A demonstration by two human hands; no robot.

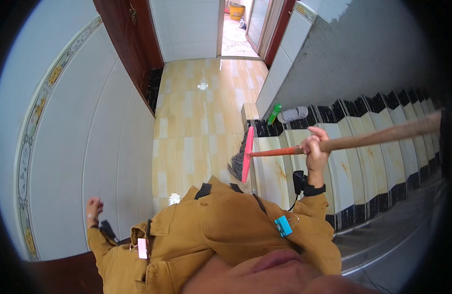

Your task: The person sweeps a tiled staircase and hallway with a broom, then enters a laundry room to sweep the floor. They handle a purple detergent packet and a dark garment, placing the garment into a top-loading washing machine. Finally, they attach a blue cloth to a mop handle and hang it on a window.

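Observation:
My right hand (315, 147) is closed around the wooden handle of a broom (248, 154), where the wood meets an orange-red sleeve. The broom has a pink head and dark bristles, which hang over the edge between the lowest stair and the tiled floor (181, 114). From my right hand the handle runs out to the right, across the stairs. At the far left, my left hand (95, 206) is beside the white tiled wall, away from the broom, with its fingers partly curled and nothing seen in it.
Tiled stairs (340, 165) with black edges rise to the right. On a step by the wall lie a green bottle or can (274, 114) and a light slipper (293, 114). A brown door (137, 47) stands at left; beyond the doorway is a yellow bucket (236, 11).

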